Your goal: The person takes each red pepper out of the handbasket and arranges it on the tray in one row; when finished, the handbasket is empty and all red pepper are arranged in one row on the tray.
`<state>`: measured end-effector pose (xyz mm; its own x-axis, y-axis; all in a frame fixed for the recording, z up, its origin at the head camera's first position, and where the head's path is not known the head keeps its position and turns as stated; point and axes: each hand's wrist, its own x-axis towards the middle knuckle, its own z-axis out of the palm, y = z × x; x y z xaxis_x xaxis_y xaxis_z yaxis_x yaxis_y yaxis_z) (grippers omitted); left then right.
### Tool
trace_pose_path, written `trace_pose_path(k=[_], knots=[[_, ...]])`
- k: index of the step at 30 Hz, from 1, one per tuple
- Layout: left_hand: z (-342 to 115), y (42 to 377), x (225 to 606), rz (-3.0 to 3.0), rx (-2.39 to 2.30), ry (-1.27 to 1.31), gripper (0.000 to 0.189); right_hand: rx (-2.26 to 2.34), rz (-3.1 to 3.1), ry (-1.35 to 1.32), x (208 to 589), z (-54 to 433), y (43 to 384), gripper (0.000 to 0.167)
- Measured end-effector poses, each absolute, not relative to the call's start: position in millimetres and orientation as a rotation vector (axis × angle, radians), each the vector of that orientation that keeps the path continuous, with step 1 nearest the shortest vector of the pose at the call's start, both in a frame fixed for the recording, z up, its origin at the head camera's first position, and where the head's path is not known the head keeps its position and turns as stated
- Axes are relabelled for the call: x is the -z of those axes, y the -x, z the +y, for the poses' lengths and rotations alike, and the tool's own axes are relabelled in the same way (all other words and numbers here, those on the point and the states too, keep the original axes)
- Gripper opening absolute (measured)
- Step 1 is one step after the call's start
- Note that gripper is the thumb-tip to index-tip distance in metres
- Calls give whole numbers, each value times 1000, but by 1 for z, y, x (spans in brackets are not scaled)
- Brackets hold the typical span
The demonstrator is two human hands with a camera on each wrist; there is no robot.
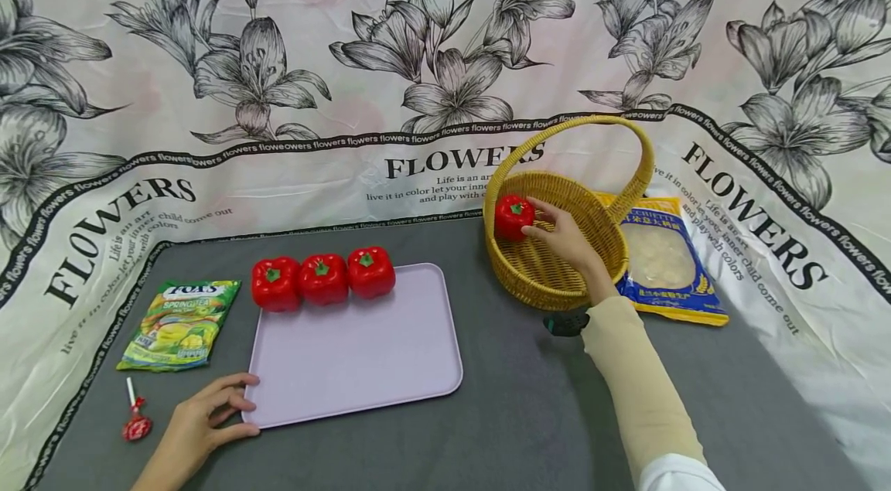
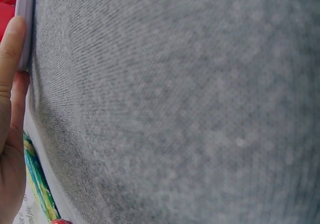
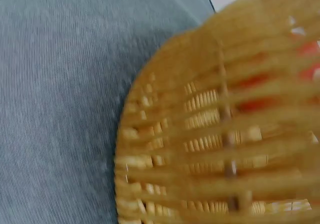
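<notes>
Inside the woven basket (image 1: 511, 286), a red bell pepper (image 1: 513, 218) with a green stem sits against the left wall. My right hand (image 1: 565, 240) reaches over the rim and holds that pepper between thumb and fingers. Wicker fills much of the right wrist view, with red showing through its gaps. Down at the left, my left hand (image 1: 202, 423) grips the near left corner of a lilac tray (image 1: 355, 367), thumb at the front edge and fingers along the side. Three more red bell peppers (image 1: 323, 279) stand in a row across the tray's far left edge.
The basket's tall handle (image 1: 643, 158) arches above it. Behind its right side lies a blue and yellow pasta bag (image 1: 668, 263). A green candy bag (image 1: 182, 325) and a red lollipop (image 1: 136, 421) lie left of the tray. A flower-printed cloth (image 1: 299, 189) rises behind the grey table.
</notes>
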<state>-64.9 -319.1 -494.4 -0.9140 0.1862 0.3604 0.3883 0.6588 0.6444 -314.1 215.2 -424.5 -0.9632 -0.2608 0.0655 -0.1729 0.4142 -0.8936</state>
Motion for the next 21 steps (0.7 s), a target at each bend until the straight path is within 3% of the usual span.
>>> trace_pose_path(k=[10,21], knots=[[-318,65,495,-2639,1092,465,42,1813,2393,407,423,216,313,58],[-317,66,492,-2673,1098,458,39,1740,2329,278,417,236,318,59]])
